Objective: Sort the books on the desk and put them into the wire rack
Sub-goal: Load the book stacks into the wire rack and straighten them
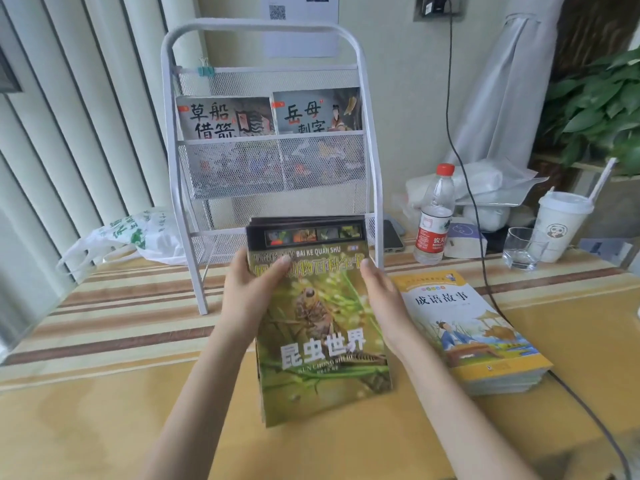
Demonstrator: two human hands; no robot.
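Observation:
A stack of green insect-cover books [322, 334] is held between both hands above the desk, just in front of the white wire rack [367, 98]. My left hand [247, 289] grips the stack's left edge, thumb on the cover. My right hand [381, 296] grips its right edge. Two grey picture books [270, 116] stand side by side in the rack's middle shelf. The lower shelf lies behind the top of the held stack. A second stack with a yellow cover [467, 327] lies on the desk to the right.
A water bottle [434, 216], a glass [521, 249] and a lidded cup with straw [562, 223] stand at the back right. A black cable [485, 271] runs down past the yellow stack. A plastic bag [128, 237] lies left of the rack. Striped cloth [121, 306] covers the desk.

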